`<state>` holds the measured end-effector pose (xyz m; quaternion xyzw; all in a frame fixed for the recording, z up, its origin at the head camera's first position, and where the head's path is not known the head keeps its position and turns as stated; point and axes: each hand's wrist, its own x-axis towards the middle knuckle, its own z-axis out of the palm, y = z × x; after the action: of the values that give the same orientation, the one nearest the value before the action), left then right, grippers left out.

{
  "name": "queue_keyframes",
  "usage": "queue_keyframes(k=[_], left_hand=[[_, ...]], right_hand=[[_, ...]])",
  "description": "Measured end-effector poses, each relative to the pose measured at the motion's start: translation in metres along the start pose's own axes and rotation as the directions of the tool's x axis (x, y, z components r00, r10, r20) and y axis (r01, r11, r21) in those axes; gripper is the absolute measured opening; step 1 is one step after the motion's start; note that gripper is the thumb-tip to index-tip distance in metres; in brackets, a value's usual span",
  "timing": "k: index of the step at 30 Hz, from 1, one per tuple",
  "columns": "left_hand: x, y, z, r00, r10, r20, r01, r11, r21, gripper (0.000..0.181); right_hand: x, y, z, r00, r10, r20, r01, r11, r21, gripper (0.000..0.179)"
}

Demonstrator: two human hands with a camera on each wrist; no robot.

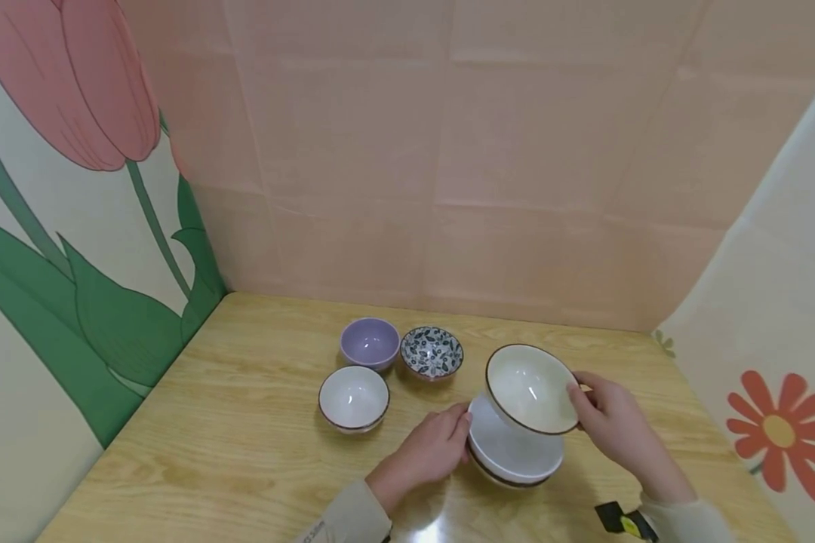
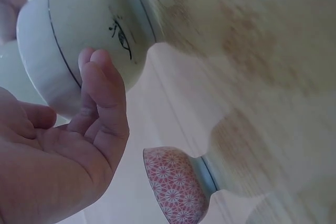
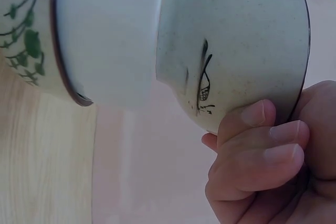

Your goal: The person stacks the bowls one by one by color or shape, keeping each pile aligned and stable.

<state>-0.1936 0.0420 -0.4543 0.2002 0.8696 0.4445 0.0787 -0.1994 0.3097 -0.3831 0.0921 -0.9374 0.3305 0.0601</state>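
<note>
A cream bowl with a thin dark rim (image 1: 533,388) is tilted in my right hand (image 1: 614,422), thumb over its rim and fingers against its outer wall. Its outside, in the right wrist view, bears a small black brush motif (image 3: 205,85). Just below it, overlapped in the head view, a plain white bowl (image 1: 516,451) sits in a painted bowl with a dark rim (image 3: 31,40). At the left side of this stack my left hand (image 1: 435,445) holds it, fingers curved along the painted bowl's wall (image 2: 100,24) and thumb near the white bowl.
Left of the stack, a white bowl with a dark rim (image 1: 354,397) stands on the wooden table (image 1: 244,452). Behind it are a purple bowl (image 1: 370,343) and a blue-and-white leaf-patterned bowl (image 1: 432,352). Cloth walls (image 1: 448,151) enclose the table's back and sides.
</note>
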Motion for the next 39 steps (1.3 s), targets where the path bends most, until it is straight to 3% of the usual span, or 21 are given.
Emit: queue_keyframes(k=[39], left_hand=[[0.007,-0.004,0.000,1.000,0.029,-0.005,-0.029,0.998,0.049,0.049]], right_hand=[[-0.016,0.005,0.022,0.999,0.002,0.048,-0.004,0.999,0.040,0.033]])
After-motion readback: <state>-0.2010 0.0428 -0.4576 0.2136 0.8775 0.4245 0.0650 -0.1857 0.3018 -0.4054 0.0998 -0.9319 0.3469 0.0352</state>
